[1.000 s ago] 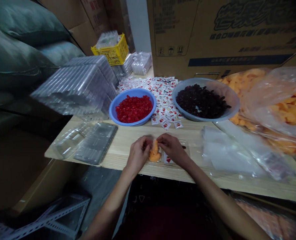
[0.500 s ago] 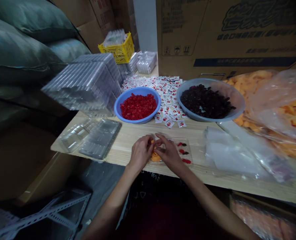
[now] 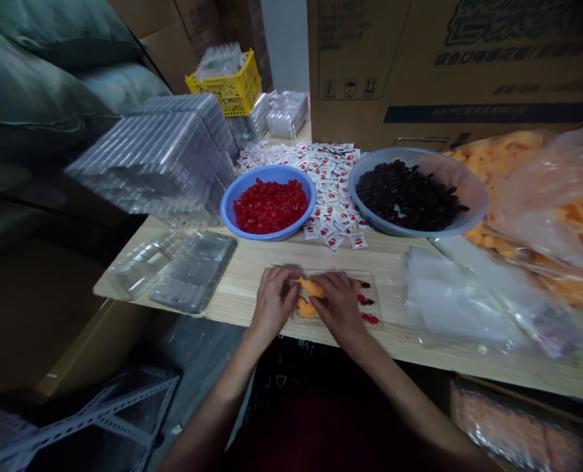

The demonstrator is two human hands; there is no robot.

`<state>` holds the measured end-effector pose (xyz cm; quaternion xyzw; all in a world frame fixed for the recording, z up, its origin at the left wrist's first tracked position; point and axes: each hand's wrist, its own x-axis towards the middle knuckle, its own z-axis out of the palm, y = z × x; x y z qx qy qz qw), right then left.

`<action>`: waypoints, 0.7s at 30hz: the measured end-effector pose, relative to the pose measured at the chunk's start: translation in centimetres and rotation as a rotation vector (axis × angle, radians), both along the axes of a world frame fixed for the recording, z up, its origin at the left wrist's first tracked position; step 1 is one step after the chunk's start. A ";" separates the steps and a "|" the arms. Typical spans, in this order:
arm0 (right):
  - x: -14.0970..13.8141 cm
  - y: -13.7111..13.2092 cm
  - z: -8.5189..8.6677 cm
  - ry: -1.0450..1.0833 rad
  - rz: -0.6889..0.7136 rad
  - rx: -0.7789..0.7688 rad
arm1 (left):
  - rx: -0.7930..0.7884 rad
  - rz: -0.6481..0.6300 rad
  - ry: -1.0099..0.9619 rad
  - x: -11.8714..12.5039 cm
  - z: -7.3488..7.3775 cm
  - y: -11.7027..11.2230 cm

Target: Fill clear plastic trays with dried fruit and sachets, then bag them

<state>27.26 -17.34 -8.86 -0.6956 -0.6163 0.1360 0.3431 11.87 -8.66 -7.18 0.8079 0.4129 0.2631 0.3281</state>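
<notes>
Between both hands, a curved orange piece of dried fruit (image 3: pixel 311 286) is held over a clear plastic tray (image 3: pixel 377 298). My left hand (image 3: pixel 273 298) pinches its left end; my right hand (image 3: pixel 341 305) has fingers closed at its right end. Just below it, another orange piece (image 3: pixel 307 309) lies in the tray's left part. Along the tray's right side sit small red and dark dried fruits (image 3: pixel 366 300) in several compartments. My right hand covers the tray's middle.
Behind the tray stand a blue bowl of red fruit (image 3: pixel 225 210) and a pale bowl of dark fruit (image 3: pixel 477 213), with printed sachets (image 3: pixel 333 190) between. Stacked clear trays (image 3: pixel 158 144) and lids (image 3: pixel 195 272) are left; plastic bags (image 3: pixel 448 295) and bagged orange pieces (image 3: pixel 512 151) right.
My hands have moved slightly apart, and the orange piece between them now shows more fully. My right fingers have curled down. The view has shifted a little.
</notes>
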 end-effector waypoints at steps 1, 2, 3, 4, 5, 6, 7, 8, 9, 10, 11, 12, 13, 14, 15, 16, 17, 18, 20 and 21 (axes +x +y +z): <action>0.2 -0.1 0.1 0.002 0.016 -0.015 | 0.069 -0.022 0.052 0.0 0.0 0.0; 0.4 -0.2 0.1 0.018 0.027 -0.028 | 0.120 -0.037 0.087 0.0 -0.1 0.0; 0.6 -0.2 0.0 0.043 0.035 -0.036 | 0.154 -0.046 0.110 0.0 -0.1 0.1; 0.9 -0.3 -0.1 0.072 0.042 -0.041 | 0.177 -0.049 0.129 0.0 -0.2 0.1; 1.1 -0.4 -0.1 0.098 0.051 -0.042 | 0.194 -0.052 0.140 0.1 -0.3 0.2; 1.3 -0.4 -0.2 0.114 0.064 -0.041 | 0.204 -0.056 0.146 0.2 -0.3 0.2; 1.4 -0.4 -0.2 0.112 0.077 -0.038 | 0.204 -0.064 0.147 0.2 -0.4 0.3; 1.5 -0.3 -0.3 0.090 0.088 -0.035 | 0.196 -0.072 0.143 0.3 -0.4 0.3; 1.5 -0.3 -0.2 0.052 0.096 -0.034 | 0.185 -0.079 0.135 0.4 -0.5 0.3; 1.4 -0.2 -0.2 0.005 0.105 -0.035 | 0.172 -0.086 0.124 0.4 -0.4 0.3; 1.2 0.0 -0.1 -0.040 0.113 -0.036 | 0.159 -0.097 0.113 0.4 -0.4 0.2; 1.1 0.0 0.1 -0.071 0.115 -0.036 | 0.145 -0.106 0.102 0.3 -0.3 0.2; 0.9 0.1 0.3 -0.083 0.107 -0.031 | 0.132 -0.113 0.089 0.1 -0.1 0.1; 0.9 0.2 0.6 -0.076 0.092 -0.021 | 0.121 -0.113 0.072 0.0 0.2 0.1; 0.8 0.2 0.9 -0.056 0.067 -0.004 | 0.110 -0.108 0.049 -0.2 0.5 0.1; 0.9 0.2 1.4 -0.028 0.041 0.016 | 0.098 -0.102 0.018 -0.4 1.0 0.0; 1.0 0.2 1.8 0.006 0.022 0.038 | 0.080 -0.101 -0.020 -0.5 1.5 0.0; 1.1 0.2 2.2 0.043 0.014 0.058 | 0.056 -0.113 -0.060 -0.6 2.0 0.0; 1.4 0.4 2.9 0.110 0.022 0.088 | -0.010 -0.171 -0.119 -0.6 3.0 0.0; 1.5 0.5 3.0 0.129 0.025 0.098 | -0.044 -0.204 -0.132 -0.5 3.4 0.0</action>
